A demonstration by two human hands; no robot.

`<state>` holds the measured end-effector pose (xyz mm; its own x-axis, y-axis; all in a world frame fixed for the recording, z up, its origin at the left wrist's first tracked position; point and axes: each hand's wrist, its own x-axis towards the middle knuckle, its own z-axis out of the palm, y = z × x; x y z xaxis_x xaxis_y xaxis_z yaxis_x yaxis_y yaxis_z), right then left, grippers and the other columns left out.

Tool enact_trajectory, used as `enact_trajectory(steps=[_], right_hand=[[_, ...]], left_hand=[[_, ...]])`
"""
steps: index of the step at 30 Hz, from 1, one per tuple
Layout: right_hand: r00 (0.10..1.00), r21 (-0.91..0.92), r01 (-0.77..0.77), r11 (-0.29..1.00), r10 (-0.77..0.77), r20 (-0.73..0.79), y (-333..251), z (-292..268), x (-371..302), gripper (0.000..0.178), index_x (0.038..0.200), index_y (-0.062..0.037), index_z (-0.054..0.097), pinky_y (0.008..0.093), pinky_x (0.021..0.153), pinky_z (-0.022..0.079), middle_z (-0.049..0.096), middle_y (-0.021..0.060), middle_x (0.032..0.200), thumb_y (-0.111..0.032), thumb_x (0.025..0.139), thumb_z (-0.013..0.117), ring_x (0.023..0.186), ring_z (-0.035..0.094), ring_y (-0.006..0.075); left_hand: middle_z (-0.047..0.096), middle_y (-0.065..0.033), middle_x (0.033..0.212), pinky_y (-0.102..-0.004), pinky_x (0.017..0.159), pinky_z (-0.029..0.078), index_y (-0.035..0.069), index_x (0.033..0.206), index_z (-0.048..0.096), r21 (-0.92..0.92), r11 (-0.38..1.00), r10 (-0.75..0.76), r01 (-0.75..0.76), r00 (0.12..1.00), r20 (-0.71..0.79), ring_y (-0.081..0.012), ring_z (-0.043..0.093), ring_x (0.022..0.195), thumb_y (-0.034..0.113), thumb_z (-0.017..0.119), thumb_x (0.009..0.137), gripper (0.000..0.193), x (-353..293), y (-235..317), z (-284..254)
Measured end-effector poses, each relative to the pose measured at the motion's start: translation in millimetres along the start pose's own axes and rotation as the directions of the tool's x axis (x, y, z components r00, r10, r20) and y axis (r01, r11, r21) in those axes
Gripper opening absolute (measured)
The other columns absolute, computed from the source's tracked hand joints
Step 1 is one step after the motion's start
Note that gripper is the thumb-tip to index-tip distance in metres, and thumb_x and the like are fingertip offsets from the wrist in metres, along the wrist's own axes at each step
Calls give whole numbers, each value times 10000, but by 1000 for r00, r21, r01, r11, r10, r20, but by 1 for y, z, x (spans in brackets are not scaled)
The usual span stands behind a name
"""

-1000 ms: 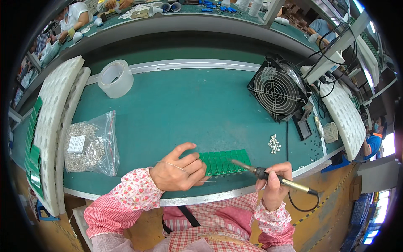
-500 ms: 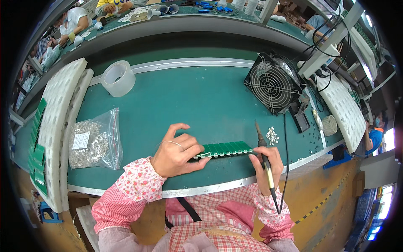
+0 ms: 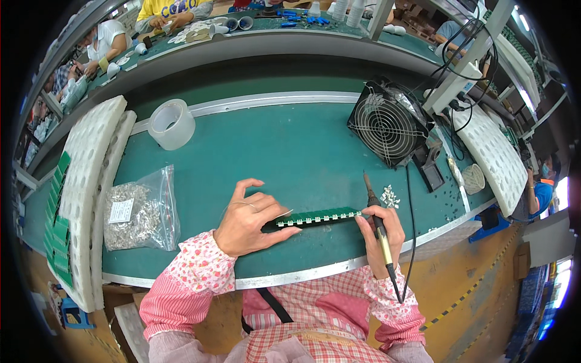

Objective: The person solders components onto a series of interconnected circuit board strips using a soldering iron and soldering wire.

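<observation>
Green circuit board point(image 3: 318, 217) is pinched at opposite ends by left hand point(image 3: 247, 222) and right hand point(image 3: 393, 227); soldering iron point(image 3: 385, 245) is clasped in the latter.

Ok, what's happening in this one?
A person holds a green circuit board by its ends, a row of white pieces along its near edge. The left hand has one end; the right hand is at the other, also holding a soldering iron, its tip clear of the board. Loose white parts lie nearby.
</observation>
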<state>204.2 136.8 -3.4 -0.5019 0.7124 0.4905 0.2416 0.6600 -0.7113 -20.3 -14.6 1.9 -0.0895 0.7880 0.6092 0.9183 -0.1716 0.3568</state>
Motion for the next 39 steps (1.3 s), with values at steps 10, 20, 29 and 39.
enact_trajectory(steps=[10,20,29,39], right_hand=[[1000,25,5,1000,-5,-9,-1,2,4,226,988,-25,654,270,563,489,593,81,834,6,803,780,672,617,161],[1000,-18,7,1000,-7,-26,5,1,7,241,980,-32,653,293,577,466,576,80,793,9,785,789,641,593,171],[999,-26,37,999,-38,-17,-3,1,1,218,969,-31,658,299,584,483,576,89,797,7,793,783,649,607,177],[986,-137,153,979,-160,-40,10,-5,-16,251,947,-57,687,345,571,467,561,80,767,-9,739,817,644,585,228]], left_hand=[[692,-7,745,-434,990,421,100,779,711,-16,997,-73,74,996,54,-154,659,728,178,838,716,162,-1,1,-5],[576,70,792,-475,1034,389,131,831,618,-20,999,12,-28,828,-561,-111,632,770,315,847,753,304,12,81,-61],[349,78,777,-533,1161,265,247,725,396,-158,986,-158,43,519,-840,-115,473,859,439,686,845,367,36,146,-68],[377,43,814,-617,1229,71,210,761,414,-39,996,-10,-82,326,-945,-183,495,1066,231,496,883,148,49,158,-67]])
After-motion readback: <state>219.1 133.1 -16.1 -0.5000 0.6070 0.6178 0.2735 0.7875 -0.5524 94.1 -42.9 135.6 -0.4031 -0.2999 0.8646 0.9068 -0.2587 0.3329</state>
